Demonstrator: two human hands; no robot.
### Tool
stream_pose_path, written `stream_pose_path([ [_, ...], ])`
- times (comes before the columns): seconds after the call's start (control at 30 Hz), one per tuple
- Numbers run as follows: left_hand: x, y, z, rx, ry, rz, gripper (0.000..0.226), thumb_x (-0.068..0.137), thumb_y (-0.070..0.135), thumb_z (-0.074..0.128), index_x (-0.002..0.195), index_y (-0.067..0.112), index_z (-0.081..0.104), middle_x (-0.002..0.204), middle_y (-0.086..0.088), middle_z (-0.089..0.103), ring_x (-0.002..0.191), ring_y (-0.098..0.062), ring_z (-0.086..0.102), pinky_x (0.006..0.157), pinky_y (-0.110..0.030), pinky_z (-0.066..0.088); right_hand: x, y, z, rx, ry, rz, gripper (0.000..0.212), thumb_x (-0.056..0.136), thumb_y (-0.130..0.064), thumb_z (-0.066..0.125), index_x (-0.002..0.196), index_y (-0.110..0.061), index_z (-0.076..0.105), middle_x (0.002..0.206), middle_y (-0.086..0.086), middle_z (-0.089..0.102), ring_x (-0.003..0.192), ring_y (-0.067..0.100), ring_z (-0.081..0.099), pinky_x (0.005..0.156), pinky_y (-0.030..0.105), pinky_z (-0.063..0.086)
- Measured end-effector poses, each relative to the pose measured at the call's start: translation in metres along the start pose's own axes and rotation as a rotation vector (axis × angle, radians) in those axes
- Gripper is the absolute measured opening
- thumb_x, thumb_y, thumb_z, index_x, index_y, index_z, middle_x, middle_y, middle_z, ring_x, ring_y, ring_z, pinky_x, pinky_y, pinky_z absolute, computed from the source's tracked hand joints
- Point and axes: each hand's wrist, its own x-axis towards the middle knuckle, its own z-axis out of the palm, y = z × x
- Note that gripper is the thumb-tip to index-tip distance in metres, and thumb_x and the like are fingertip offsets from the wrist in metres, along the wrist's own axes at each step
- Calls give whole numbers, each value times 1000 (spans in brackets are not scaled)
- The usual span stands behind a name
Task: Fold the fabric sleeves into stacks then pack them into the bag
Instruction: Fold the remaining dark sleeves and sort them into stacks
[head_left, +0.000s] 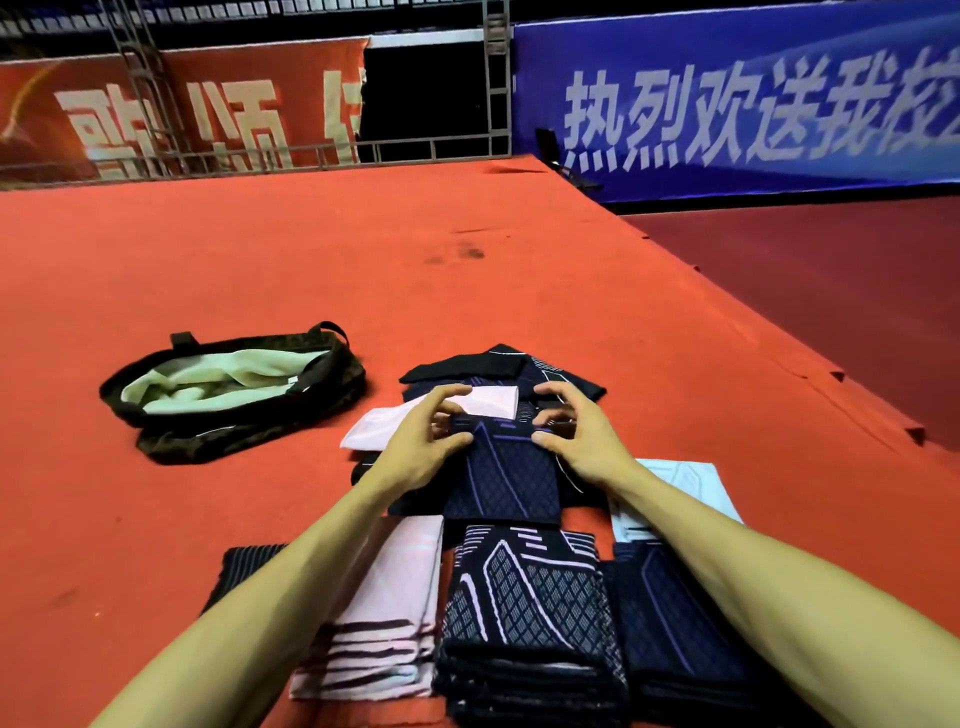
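Broadly, we saw the red carpet (311, 270) filling the view, with the open dark bag (218, 439) lying at ten o'clock. Folded stacks (524, 597) sat at six o'clock, just beside one another, and loose sleeves (483, 366) lay heaped toward twelve. At the centre lay a navy patterned sleeve (504, 483); the left hand (423, 449) and right hand (582, 436), fingers curled, each pinched its far edge.

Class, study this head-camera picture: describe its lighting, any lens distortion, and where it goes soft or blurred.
Head view: light even and soft, only faint shadow beside the bag on the red carpet; wide-angle lens stretches the forearms toward the lower corners and slants the blue banner, whose lettering smears near the right edge; the dark sleeve and folded stack look fairly sharp.
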Motion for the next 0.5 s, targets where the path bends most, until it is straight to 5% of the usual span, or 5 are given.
stream_pose_path([
  [0.23, -9, 6, -5, -35, -14, 53, 79, 77, -13, 65, 115, 54, 49, 112, 3, 60, 91, -15, 55, 80, -19, 47, -6, -8, 1, 79, 29, -65, 65, 72, 8, 74, 116, -34, 52, 87, 1, 63, 88, 6, 60, 83, 20, 45],
  [0.5, -16, 69, -13, -165, 42, 152, 71, 74, -16, 67, 122, 34, 48, 113, 2, 64, 100, -9, 62, 85, -24, 50, -28, -66, -36, 187, 172, -181, 62, 71, 14, 72, 113, -28, 57, 86, 2, 65, 81, 10, 62, 80, 23, 51],
])
